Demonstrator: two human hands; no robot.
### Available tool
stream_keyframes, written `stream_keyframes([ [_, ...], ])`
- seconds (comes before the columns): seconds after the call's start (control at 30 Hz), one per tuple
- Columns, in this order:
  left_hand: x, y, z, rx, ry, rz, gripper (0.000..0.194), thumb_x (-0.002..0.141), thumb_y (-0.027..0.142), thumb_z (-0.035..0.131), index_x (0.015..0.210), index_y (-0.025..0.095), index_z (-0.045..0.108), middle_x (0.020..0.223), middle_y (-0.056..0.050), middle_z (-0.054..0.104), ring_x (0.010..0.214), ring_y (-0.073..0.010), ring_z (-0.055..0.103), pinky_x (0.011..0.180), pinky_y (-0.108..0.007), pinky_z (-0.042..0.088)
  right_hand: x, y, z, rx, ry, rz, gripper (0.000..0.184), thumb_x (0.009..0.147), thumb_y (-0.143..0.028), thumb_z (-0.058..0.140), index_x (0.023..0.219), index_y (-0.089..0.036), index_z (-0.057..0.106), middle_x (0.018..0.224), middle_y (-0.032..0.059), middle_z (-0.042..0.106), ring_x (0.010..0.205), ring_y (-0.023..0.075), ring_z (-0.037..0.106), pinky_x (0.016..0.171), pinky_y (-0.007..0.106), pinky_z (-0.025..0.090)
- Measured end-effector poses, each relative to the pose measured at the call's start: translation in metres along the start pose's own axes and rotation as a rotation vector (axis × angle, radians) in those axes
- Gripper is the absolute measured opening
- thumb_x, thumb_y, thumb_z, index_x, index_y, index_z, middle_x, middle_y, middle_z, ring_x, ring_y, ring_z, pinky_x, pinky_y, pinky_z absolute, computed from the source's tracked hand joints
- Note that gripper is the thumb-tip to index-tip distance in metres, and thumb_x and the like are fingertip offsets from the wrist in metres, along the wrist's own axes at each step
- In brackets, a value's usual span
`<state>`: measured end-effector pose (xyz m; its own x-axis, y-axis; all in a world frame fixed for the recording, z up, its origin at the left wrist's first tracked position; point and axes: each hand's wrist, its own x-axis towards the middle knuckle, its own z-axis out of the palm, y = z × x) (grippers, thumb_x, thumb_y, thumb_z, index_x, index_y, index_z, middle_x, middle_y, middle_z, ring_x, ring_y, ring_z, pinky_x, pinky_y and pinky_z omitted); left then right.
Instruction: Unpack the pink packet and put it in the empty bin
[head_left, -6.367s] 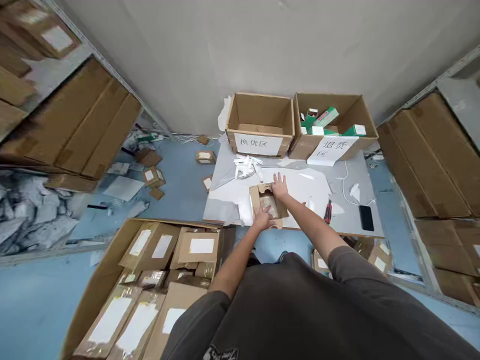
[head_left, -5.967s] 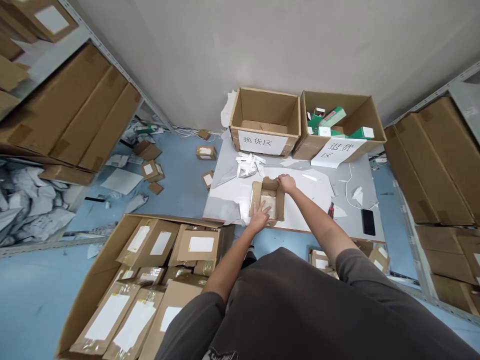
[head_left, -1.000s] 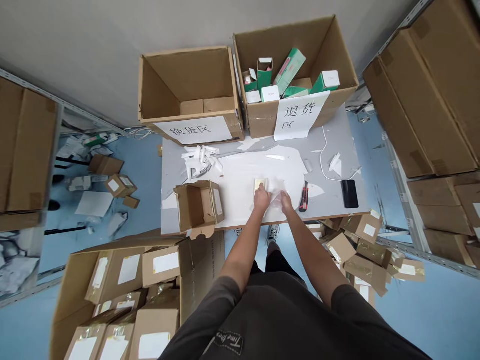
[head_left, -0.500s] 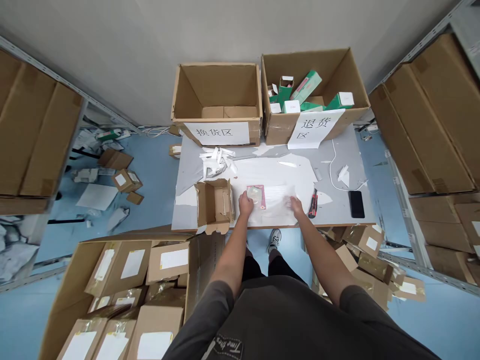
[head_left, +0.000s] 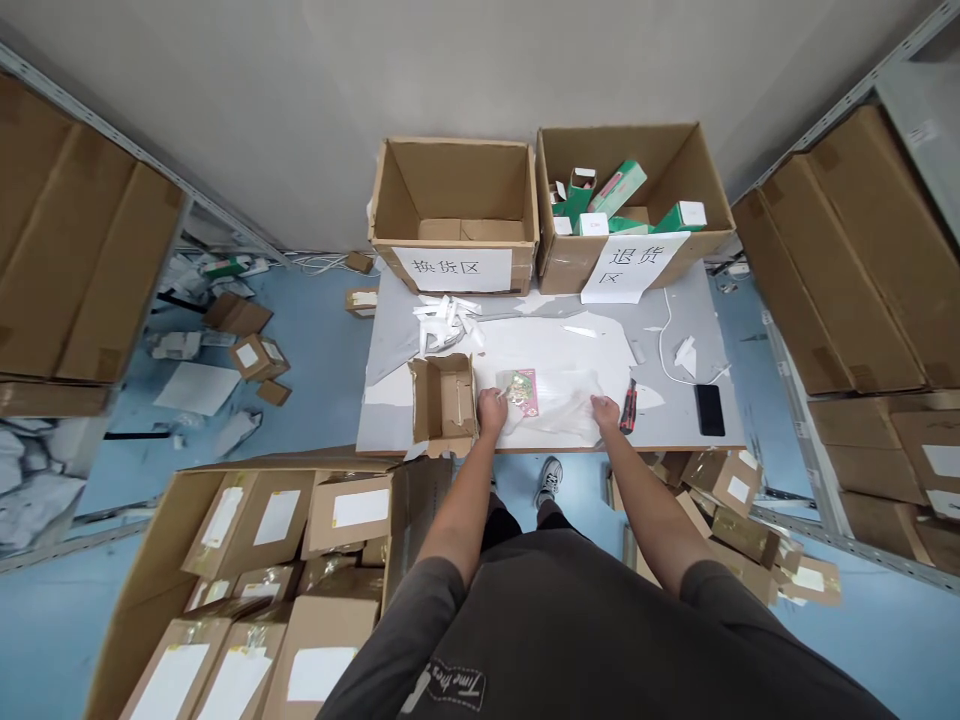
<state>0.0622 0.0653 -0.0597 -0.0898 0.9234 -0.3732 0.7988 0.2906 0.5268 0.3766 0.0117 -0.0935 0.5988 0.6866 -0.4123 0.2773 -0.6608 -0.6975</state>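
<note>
A translucent plastic bag point(head_left: 564, 402) lies stretched between my hands over the front of the table. My left hand point(head_left: 492, 412) is closed on the bag's left end. Closed on its right end is my right hand point(head_left: 604, 412). A pink printed card or packet point(head_left: 528, 398) with a green picture lies at the bag's left part; whether it is inside or under the plastic I cannot tell. Just left of my left hand stands a small open cardboard box point(head_left: 444, 445). A red and black utility knife point(head_left: 628, 408) lies right beside my right hand.
Two large cartons with paper signs stand at the back: the left carton point(head_left: 454, 252) and the right carton point(head_left: 559, 262), which holds green boxes point(head_left: 618, 188). White scraps point(head_left: 444, 325) lie left. A phone point(head_left: 709, 410) sits right. A big carton of parcels point(head_left: 142, 560) stands lower left.
My right hand has moved slightly right, and the bag looks more spread and crumpled. More of the pink item's printed picture shows. The whole view has shifted a little.
</note>
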Motion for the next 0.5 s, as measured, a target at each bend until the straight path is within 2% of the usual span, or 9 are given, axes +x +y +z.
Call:
stream_keyframes([
  [0.07,-0.005,-0.008,-0.01,-0.039,0.063,-0.038,0.042,0.099,0.011,0.047,0.137,0.015,0.065,0.13,-0.016,0.07,0.126,-0.0264,0.062,0.11,-0.036,0.048,-0.002,0.0,0.005,-0.032,0.059,0.058,0.032,0.083,-0.053,0.062,0.066,-0.027,0.052,0.067,0.0039,0.065,0.081,0.026,0.063,0.082,0.035,0.052],
  [0.13,-0.011,-0.018,-0.017,-0.045,0.095,-0.063,0.056,0.099,0.009,0.044,0.154,0.013,0.052,0.14,-0.017,0.066,0.131,-0.0261,0.062,0.11,-0.035,0.049,-0.003,0.002,0.013,-0.05,0.087,0.091,0.026,0.085,-0.048,0.062,0.072,-0.025,0.058,0.078,0.0087,0.071,0.087,0.0278,0.065,0.087,0.037,0.052],
  [0.2,-0.018,-0.029,-0.02,-0.03,0.101,-0.069,0.069,0.097,0.006,0.042,0.165,0.017,0.04,0.152,-0.016,0.06,0.136,-0.0255,0.06,0.11,-0.035,0.05,-0.005,0.006,0.021,-0.068,0.126,0.113,0.024,0.085,-0.045,0.062,0.088,-0.021,0.066,0.093,0.0128,0.075,0.094,0.0298,0.067,0.092,0.039,0.052],
  [0.27,-0.025,-0.039,-0.023,0.008,0.116,-0.06,0.077,0.094,0.003,0.042,0.169,0.021,0.035,0.163,-0.015,0.05,0.143,-0.0262,0.055,0.113,-0.038,0.05,-0.007,0.009,0.023,-0.103,0.209,0.095,0.04,0.085,-0.044,0.064,0.114,-0.017,0.068,0.106,0.0155,0.075,0.101,0.0321,0.068,0.096,0.042,0.052],
  [0.33,-0.031,-0.044,-0.024,0.067,0.138,-0.003,0.078,0.093,0.001,0.042,0.167,0.023,0.039,0.169,-0.013,0.042,0.152,-0.0274,0.045,0.12,-0.042,0.046,-0.01,0.01,0.02,-0.155,0.332,-0.005,0.058,0.084,-0.043,0.066,0.135,-0.014,0.063,0.119,0.0181,0.074,0.112,0.0348,0.067,0.102,0.046,0.051],
  [0.4,-0.036,-0.043,-0.024,0.114,0.111,0.123,0.071,0.094,0.002,0.043,0.161,0.022,0.047,0.169,-0.013,0.042,0.158,-0.0275,0.036,0.127,-0.044,0.039,-0.014,0.004,0.015,-0.196,0.417,-0.158,0.063,0.087,-0.042,0.064,0.142,-0.012,0.059,0.131,0.021,0.07,0.123,0.0364,0.063,0.109,0.05,0.048],
  [0.43,-0.038,-0.04,-0.023,0.122,0.068,0.202,0.066,0.095,0.004,0.044,0.157,0.023,0.052,0.166,-0.012,0.046,0.158,-0.0269,0.035,0.129,-0.044,0.037,-0.018,-0.002,0.015,-0.195,0.408,-0.222,0.061,0.088,-0.042,0.063,0.141,-0.012,0.061,0.133,0.0214,0.069,0.125,0.0362,0.062,0.11,0.05,0.047],
  [0.5,-0.038,-0.031,-0.017,0.121,-0.059,0.328,0.056,0.099,0.009,0.045,0.151,0.024,0.058,0.157,-0.013,0.053,0.154,-0.0264,0.04,0.127,-0.043,0.039,-0.026,-0.016,0.023,-0.131,0.266,-0.281,0.052,0.089,-0.043,0.063,0.132,-0.013,0.067,0.126,0.0194,0.072,0.118,0.0336,0.065,0.107,0.048,0.05],
])
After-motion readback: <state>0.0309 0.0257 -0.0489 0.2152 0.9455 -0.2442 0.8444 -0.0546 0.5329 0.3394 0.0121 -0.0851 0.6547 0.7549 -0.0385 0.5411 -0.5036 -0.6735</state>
